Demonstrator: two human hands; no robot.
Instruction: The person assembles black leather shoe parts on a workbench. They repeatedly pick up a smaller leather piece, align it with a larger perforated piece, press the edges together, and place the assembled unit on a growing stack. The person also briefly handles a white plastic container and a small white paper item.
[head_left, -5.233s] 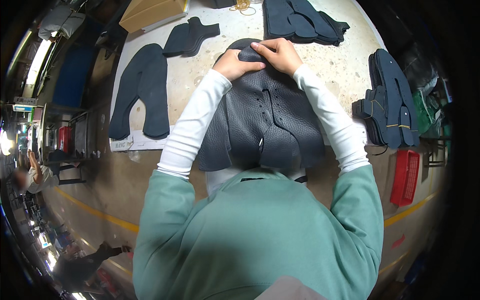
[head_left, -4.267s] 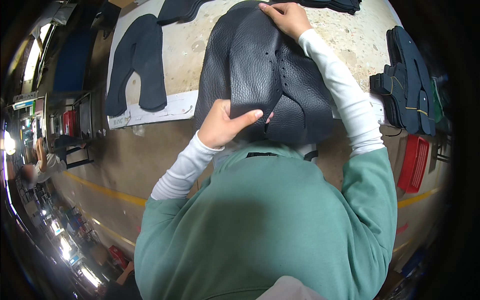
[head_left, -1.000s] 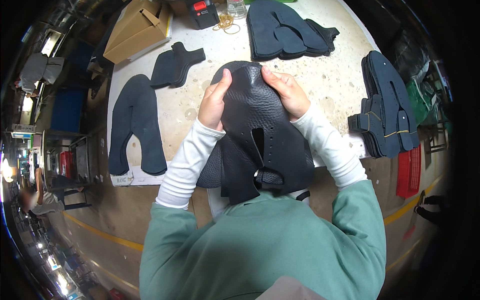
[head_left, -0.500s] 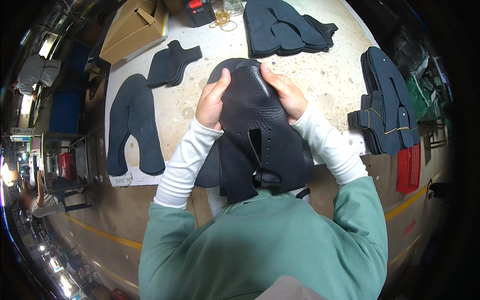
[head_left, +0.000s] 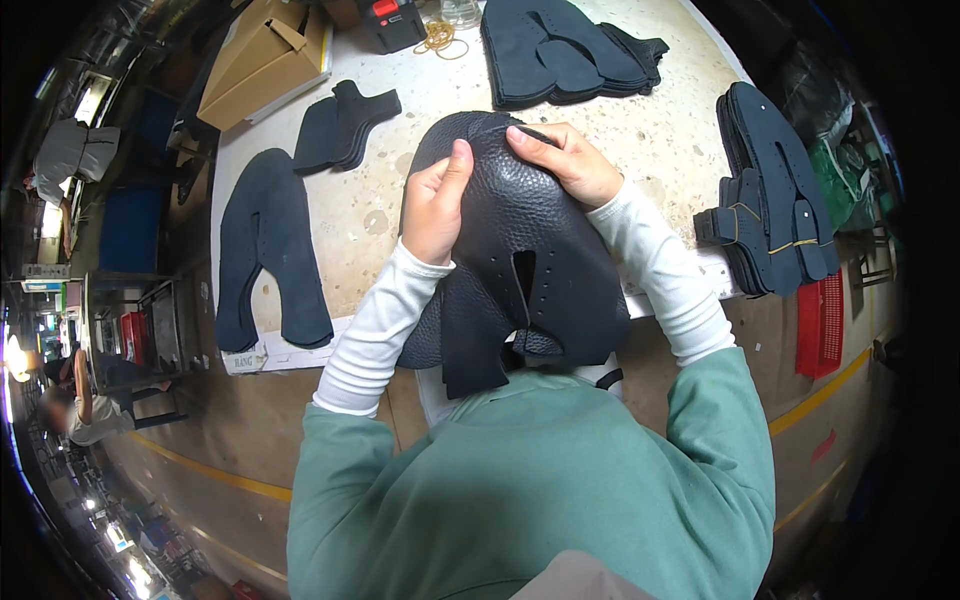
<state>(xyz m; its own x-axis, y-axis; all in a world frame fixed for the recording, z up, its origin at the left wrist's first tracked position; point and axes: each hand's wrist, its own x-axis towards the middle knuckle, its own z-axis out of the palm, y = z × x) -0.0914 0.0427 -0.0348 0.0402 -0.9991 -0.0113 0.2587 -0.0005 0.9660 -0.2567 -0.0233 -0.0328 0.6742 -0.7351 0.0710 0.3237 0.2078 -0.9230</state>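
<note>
A black pebbled-leather piece with a slit and rows of punched holes is held up before my body, over the table's near edge. My left hand grips its left upper edge, thumb on the near face. My right hand pinches the top edge on the right, thumb on the front, other fingers partly hidden behind. Another leather layer lies behind it, showing at the lower left. Left of my hands lies a stack of horseshoe-shaped dark pieces, with smaller dark pieces just above.
On the pale speckled table stand a cardboard box and a black-and-red device beside rubber bands. Stacked dark pieces lie at the back; a banded stack overhangs the right edge. A red crate stands below.
My right hand has moved slightly right and curled inward along the top edge. The leather piece has bent and its lower right part has spread rightward. My left hand has shifted a little right.
</note>
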